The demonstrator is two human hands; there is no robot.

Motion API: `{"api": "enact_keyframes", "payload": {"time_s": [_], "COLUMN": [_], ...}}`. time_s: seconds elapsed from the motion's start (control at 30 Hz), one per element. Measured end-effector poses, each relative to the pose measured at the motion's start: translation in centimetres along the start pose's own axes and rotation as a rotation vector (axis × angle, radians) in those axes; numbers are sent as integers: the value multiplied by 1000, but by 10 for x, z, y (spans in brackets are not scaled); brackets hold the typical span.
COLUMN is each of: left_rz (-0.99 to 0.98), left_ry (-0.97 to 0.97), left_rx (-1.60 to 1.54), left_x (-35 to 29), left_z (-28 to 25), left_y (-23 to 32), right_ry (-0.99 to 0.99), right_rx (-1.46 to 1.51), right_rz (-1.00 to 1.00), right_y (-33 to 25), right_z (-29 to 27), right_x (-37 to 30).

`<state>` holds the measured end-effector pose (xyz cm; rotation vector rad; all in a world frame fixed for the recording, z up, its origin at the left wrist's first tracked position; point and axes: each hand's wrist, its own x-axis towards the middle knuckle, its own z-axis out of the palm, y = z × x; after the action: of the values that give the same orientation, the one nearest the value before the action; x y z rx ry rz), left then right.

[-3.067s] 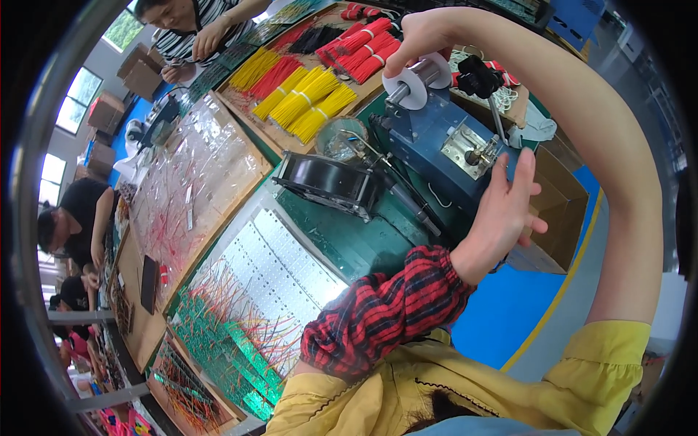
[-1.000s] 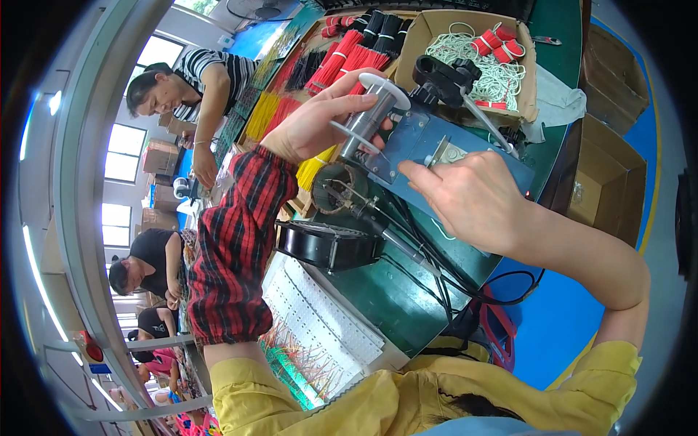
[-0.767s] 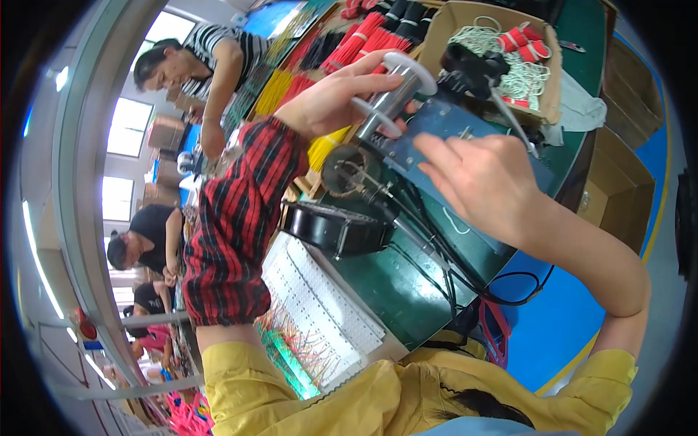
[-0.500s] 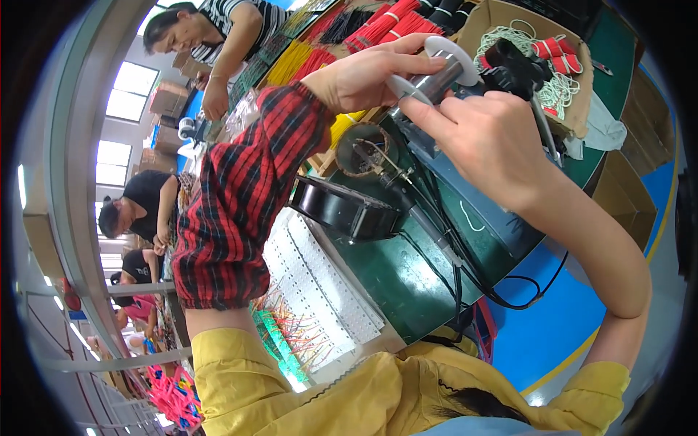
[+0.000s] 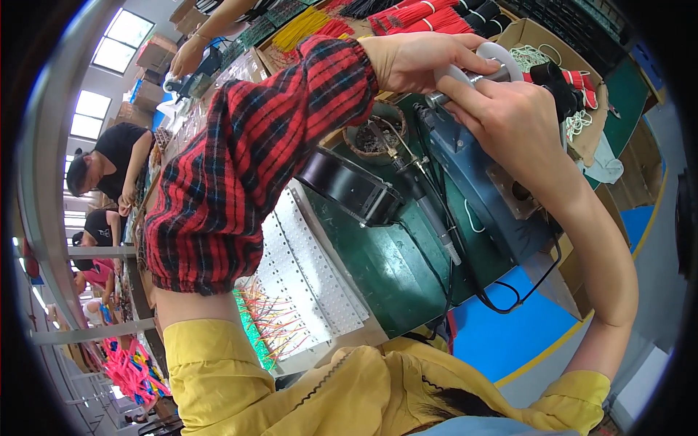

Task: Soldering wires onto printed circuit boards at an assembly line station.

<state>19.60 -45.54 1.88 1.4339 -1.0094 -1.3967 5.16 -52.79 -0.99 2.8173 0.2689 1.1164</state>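
Up above the bench, a small spool of silvery wire with white end discs sits between both my hands. My left hand, in a red plaid oversleeve, grips it from the left with thumb and fingers. On its near side my right hand is closed round it, fingertips partly hidden. A short metal rod end pokes out by the right fingers. Below the right hand stands a blue-grey metal box. A soldering iron with a grey handle lies beside it, its tip end over a round tin.
A black fan stands on the green bench near white perforated boards with coloured wires. Black cables hang over the edge. Bundled red wires lie at the back, a cardboard box of cords at right. Co-workers sit left.
Both hands and the spool have shifted right in view, and the right hand has closed further over the spool. The view has turned, so the nearest co-worker shows only an arm.
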Motion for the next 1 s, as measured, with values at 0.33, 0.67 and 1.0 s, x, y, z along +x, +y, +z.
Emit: {"api": "enact_keyframes", "payload": {"time_s": [0.33,0.67,1.0], "left_rz": [49,98,56], "left_ry": [27,27,52], "left_rx": [-39,18,-155], "left_x": [2,-2,-2], "left_z": [-1,-5,-2], "left_y": [-3,-2,-2], "right_ry": [-21,-196,-342], "right_rx": [6,2,57], "right_rz": [-81,-159,-173], "right_y": [9,18,18], "right_z": [-1,-6,-19], "right_x": [5,28,43]}}
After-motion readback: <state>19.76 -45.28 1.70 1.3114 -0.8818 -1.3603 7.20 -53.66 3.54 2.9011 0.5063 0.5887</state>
